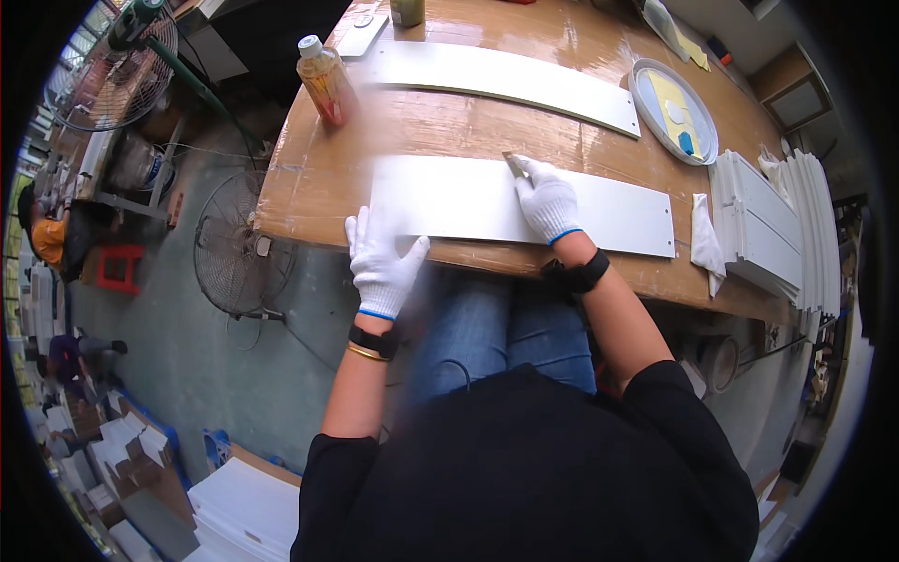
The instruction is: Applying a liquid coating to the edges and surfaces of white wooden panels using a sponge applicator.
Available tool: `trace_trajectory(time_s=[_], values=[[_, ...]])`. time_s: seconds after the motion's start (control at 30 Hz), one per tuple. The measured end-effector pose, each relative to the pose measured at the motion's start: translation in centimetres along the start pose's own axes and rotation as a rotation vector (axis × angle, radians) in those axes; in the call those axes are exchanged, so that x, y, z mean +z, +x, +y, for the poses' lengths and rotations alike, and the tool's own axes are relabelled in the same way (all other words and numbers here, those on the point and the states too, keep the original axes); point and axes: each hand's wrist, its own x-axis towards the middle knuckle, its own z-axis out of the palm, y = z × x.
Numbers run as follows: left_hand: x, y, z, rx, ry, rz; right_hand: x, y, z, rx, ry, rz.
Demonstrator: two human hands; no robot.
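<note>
A long white board (449,197) lies flat along the near edge of the brown-covered table (309,192). At its left end is my left hand (382,267), in a white knit glove, with fingers spread and thumb out; it holds nothing. My right hand (548,199), gloved the same way, rests over the board's middle. Its fingers are closed on a small flat tool (511,164) that looks like a scraper blade, most of it hidden in the hand. A second white board (506,75) lies farther back, roughly parallel.
A drink bottle (327,82) stands at the table's left edge. At the right are a round shallow tray (704,117) with yellow and blue pieces, a white cloth (704,239) and stacked white panels (758,225). A floor fan (239,244) stands left of the table.
</note>
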Motion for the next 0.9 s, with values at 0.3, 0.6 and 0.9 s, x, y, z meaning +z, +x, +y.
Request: trace_trajectory(time_s=[0.3, 0.6, 0.9], values=[[-1.7, 0.5, -2.6, -0.213, -0.43, -0.01, 6.8, 0.3, -9.1, -0.58, 0.308, -0.218], [-1.1, -0.1, -3.2, -0.216, -0.338, 0.077, 8.1, 1.0, -11.4, -0.851, 0.309, -0.413], [-1.2, 0.0, -1.6, -0.206, -0.225, 0.134, 8.1, 1.6, -12.1, -0.551, 0.264, -0.271]])
